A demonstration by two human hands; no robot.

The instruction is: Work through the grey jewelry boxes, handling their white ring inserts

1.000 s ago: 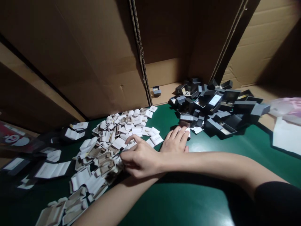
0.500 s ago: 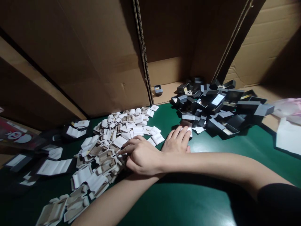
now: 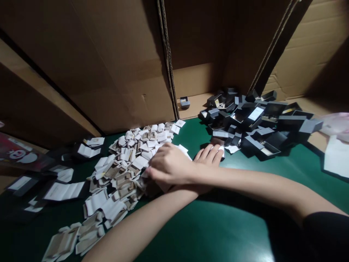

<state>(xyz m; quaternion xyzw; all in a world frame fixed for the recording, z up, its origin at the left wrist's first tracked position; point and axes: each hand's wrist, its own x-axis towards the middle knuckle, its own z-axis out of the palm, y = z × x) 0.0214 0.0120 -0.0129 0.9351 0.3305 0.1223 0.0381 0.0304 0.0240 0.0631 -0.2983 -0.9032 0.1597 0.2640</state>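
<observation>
My forearms cross, with the right one on top. My left hand (image 3: 208, 155) is on the right, its fingers bent over a small dark box (image 3: 219, 141) with white showing at the fingertips; its thumb is hidden. My right hand (image 3: 170, 163) is closed at the right side of a heap of small white folded card pieces (image 3: 127, 156), and whatever its fingers hold is hidden. A pile of opened dark boxes (image 3: 261, 123), some with pale inserts, lies beyond my left hand.
Cardboard walls (image 3: 122, 72) stand behind the green table surface (image 3: 218, 225). One small dark box (image 3: 184, 102) sits apart on cardboard. More dark boxes with white cards (image 3: 64, 191) lie at the left. White paper (image 3: 336, 156) and pinkish plastic (image 3: 338, 125) are at the right.
My right hand has lifted slightly up and right, and its fingers have curled in from a stretched pose. My left hand stays at the small box. The view has shifted slightly.
</observation>
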